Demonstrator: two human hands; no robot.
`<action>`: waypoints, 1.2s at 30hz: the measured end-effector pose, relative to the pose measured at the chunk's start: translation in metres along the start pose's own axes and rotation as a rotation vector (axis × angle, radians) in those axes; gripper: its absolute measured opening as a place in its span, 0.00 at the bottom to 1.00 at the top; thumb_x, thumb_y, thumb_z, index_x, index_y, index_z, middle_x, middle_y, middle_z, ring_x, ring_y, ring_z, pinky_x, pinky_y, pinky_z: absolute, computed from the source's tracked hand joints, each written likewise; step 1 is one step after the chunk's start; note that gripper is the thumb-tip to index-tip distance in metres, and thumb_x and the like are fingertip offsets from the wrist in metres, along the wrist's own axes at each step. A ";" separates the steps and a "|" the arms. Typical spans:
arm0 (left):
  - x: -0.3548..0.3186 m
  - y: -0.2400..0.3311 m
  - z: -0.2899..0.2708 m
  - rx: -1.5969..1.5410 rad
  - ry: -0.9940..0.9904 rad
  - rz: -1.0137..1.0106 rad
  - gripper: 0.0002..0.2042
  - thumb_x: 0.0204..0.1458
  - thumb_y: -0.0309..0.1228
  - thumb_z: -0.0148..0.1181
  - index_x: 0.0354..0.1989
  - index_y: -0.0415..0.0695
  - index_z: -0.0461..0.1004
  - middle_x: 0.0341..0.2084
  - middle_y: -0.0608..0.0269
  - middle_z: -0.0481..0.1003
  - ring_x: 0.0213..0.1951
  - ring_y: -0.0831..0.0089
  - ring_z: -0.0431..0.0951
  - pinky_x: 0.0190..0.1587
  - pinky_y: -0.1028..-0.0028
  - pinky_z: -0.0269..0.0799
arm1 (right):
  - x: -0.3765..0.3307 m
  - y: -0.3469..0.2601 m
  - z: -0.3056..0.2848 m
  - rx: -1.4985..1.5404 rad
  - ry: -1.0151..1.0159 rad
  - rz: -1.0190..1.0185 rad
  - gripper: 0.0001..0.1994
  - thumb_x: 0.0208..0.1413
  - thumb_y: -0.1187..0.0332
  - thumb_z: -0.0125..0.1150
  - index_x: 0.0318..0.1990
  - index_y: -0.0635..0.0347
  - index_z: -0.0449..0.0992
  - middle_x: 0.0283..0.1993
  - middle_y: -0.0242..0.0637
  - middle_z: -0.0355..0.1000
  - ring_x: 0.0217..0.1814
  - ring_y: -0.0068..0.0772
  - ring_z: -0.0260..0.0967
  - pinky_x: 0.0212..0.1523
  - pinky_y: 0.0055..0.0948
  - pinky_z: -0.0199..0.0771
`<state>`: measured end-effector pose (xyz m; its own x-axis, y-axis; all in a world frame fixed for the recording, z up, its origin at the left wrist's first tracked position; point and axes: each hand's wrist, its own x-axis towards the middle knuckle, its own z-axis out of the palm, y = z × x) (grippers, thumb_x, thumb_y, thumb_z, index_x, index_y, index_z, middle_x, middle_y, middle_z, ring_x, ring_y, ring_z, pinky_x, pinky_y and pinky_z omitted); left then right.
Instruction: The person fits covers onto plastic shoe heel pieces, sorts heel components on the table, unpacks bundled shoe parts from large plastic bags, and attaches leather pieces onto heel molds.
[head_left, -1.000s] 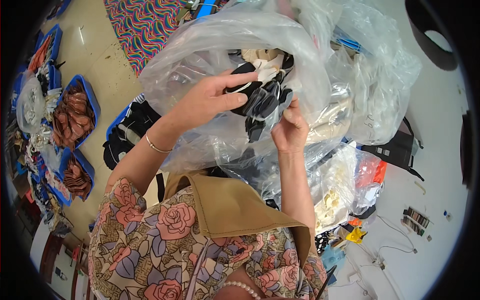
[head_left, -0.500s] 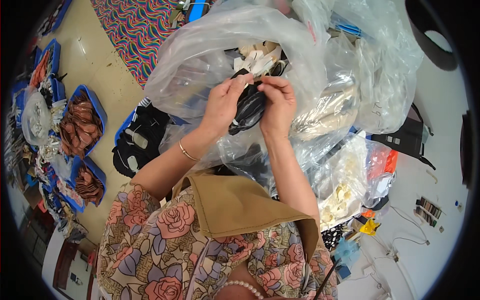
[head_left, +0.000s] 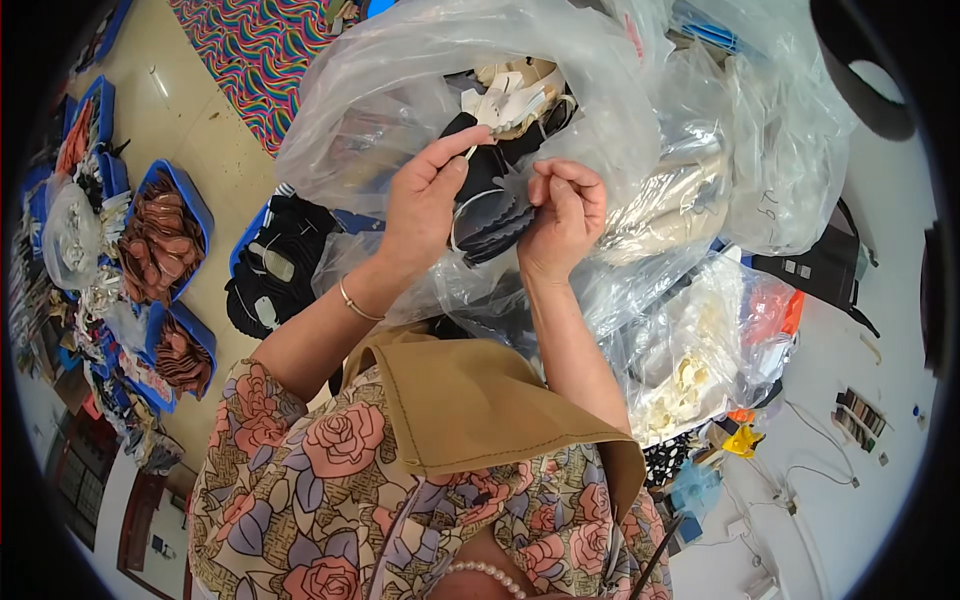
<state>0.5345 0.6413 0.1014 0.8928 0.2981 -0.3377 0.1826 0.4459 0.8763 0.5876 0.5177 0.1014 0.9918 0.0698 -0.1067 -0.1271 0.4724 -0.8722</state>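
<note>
A bundle of dark, layered cut pieces (head_left: 494,222) lies between my hands, over the opening of a big clear plastic bag (head_left: 340,120). A thin pale strip curves along the bundle's left side. My left hand (head_left: 430,195) grips the bundle's upper left edge, with the index finger stretched along its top. At the bundle's right side, my right hand (head_left: 565,215) is closed, thumb pressed against curled fingers; what is in them is hidden. Beyond the bundle, white and beige pieces (head_left: 510,98) and some black ones show inside the bag.
Left of the bag stands a blue bin of black pieces (head_left: 275,262). Blue bins of brown pieces (head_left: 160,245) line the floor further left. Clear bags with pale contents (head_left: 675,200) crowd the right side. A patterned cloth (head_left: 245,60) spreads at the far left.
My hands have moved apart, the right one shifting slightly right and away from the bundle's top. My left index finger has straightened, and the pale strip shows more clearly around the bundle.
</note>
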 end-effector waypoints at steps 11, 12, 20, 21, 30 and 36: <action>0.009 -0.050 -0.015 -0.412 -0.050 -0.236 0.19 0.56 0.19 0.40 0.58 0.35 0.60 0.49 0.49 0.69 0.48 0.64 0.72 0.53 0.68 0.67 | -0.020 -0.010 -0.035 -0.567 -0.122 0.184 0.06 0.53 0.78 0.56 0.39 0.66 0.71 0.32 0.32 0.71 0.29 0.20 0.66 0.37 0.20 0.67; 0.007 -0.050 -0.017 -0.427 -0.067 -0.226 0.19 0.56 0.20 0.40 0.58 0.35 0.60 0.49 0.48 0.69 0.49 0.64 0.72 0.53 0.68 0.67 | -0.022 -0.010 -0.036 -0.688 -0.098 0.150 0.06 0.51 0.76 0.59 0.37 0.65 0.72 0.30 0.31 0.70 0.28 0.20 0.65 0.35 0.20 0.66; 0.000 -0.035 -0.021 -0.542 -0.109 -0.205 0.19 0.56 0.20 0.40 0.58 0.34 0.59 0.54 0.52 0.66 0.53 0.66 0.69 0.57 0.68 0.64 | -0.034 -0.018 -0.030 -0.985 -0.121 0.547 0.12 0.49 0.76 0.60 0.41 0.64 0.69 0.29 0.31 0.68 0.29 0.20 0.65 0.30 0.20 0.67; -0.001 -0.031 -0.022 -0.477 -0.115 -0.206 0.20 0.56 0.20 0.41 0.59 0.34 0.59 0.55 0.53 0.65 0.54 0.67 0.68 0.57 0.68 0.63 | -0.033 -0.015 -0.036 -0.902 -0.114 0.566 0.13 0.49 0.76 0.60 0.42 0.64 0.68 0.29 0.31 0.68 0.29 0.19 0.65 0.30 0.20 0.66; -0.012 -0.013 -0.027 -0.303 -0.146 -0.208 0.21 0.56 0.20 0.41 0.60 0.35 0.58 0.57 0.57 0.64 0.55 0.72 0.66 0.58 0.72 0.62 | -0.039 -0.006 -0.040 -0.881 -0.088 0.530 0.11 0.47 0.78 0.60 0.39 0.65 0.69 0.29 0.29 0.67 0.29 0.18 0.64 0.31 0.18 0.66; -0.021 -0.011 -0.049 0.581 0.006 0.276 0.16 0.49 0.14 0.43 0.41 0.41 0.75 0.44 0.55 0.71 0.41 0.67 0.74 0.48 0.75 0.66 | -0.040 -0.005 -0.041 -0.747 -0.028 0.577 0.09 0.45 0.79 0.61 0.36 0.64 0.71 0.29 0.28 0.67 0.27 0.16 0.63 0.30 0.16 0.65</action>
<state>0.4933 0.6710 0.0818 0.9368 0.3419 -0.0740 0.1414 -0.1768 0.9740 0.5485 0.4763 0.0908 0.7759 0.1428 -0.6144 -0.5490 -0.3268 -0.7693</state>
